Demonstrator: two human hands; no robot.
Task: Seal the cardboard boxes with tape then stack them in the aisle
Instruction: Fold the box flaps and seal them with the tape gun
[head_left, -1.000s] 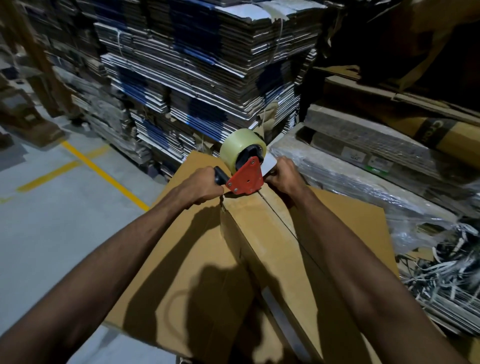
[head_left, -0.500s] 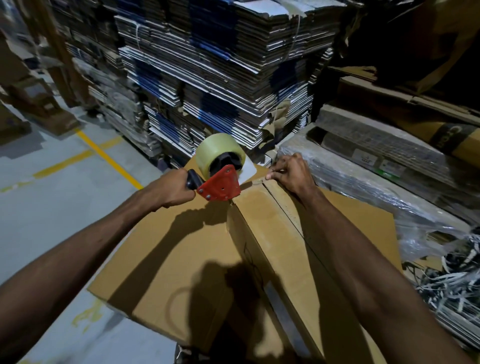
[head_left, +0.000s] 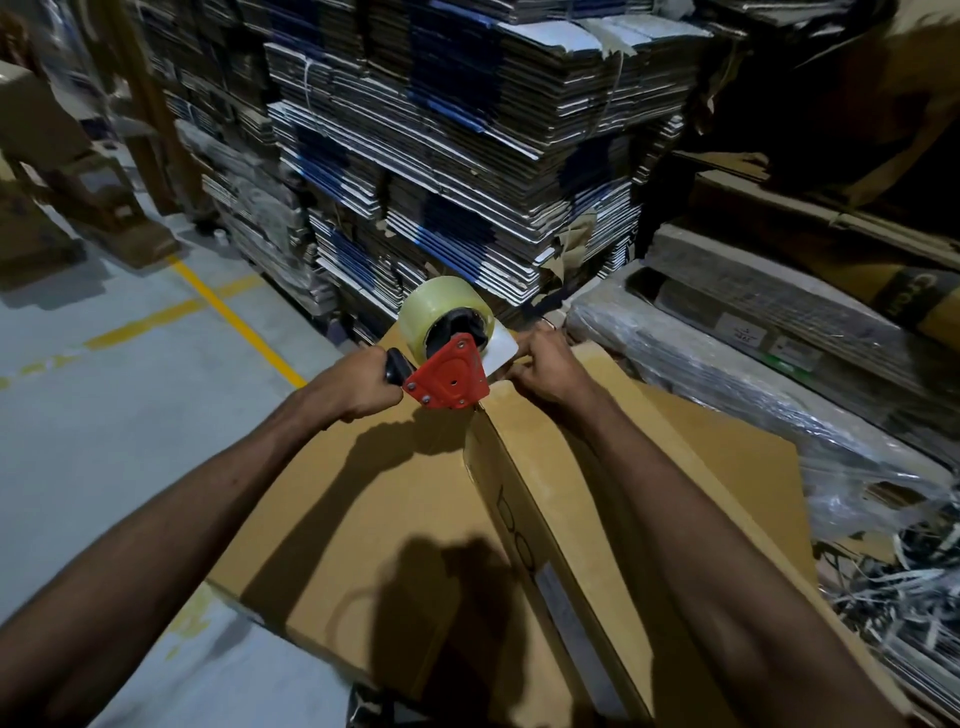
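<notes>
A brown cardboard box (head_left: 587, 499) stands in front of me with its narrow top face up and a flap seam running along it. A larger flat cardboard sheet (head_left: 363, 519) lies beneath it. My left hand (head_left: 363, 387) grips the black handle of a red tape dispenser (head_left: 449, 376) loaded with a clear tape roll (head_left: 441, 306). The dispenser sits at the far end of the box top. My right hand (head_left: 543, 369) rests at that far edge beside the dispenser, fingers curled over the loose tape end; the fingertips are partly hidden.
Tall stacks of flattened cartons (head_left: 467, 156) rise straight ahead. Plastic-wrapped bundles (head_left: 753, 364) and loose strapping (head_left: 893, 582) lie on the right. Grey floor with yellow lines (head_left: 234, 317) opens to the left.
The dispenser swung out to the left and has come back against the far end of the box. My right hand stays at that far edge.
</notes>
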